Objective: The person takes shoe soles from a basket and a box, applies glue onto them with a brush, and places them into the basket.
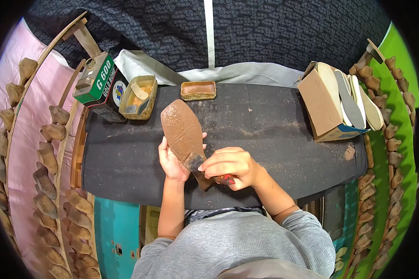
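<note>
A brown shoe sole (pixel 180 124) with a wet, shiny surface is tilted over the near middle of the table, its broad end pointing away from me. My left hand (pixel 175 167) supports it from beneath, fingers wrapped round both edges. In my right hand (pixel 233 166) is a brush, its dark bristles (pixel 193 162) pressed against the narrow part of the sole. The brush's red and black handle (pixel 225 179) shows below my fingers. Under my right hand, the sole's near end is partly hidden.
A shallow tray (pixel 199 97) of brown stuff stands beyond the sole. Left of it are a tray (pixel 134 115) with a spatula-like tool and a green and black metal can (pixel 94 83). A cardboard box (pixel 319 111) holds several soles at right. Racks of wooden shoe lasts (pixel 45 180) flank the black-covered table (pixel 274 139).
</note>
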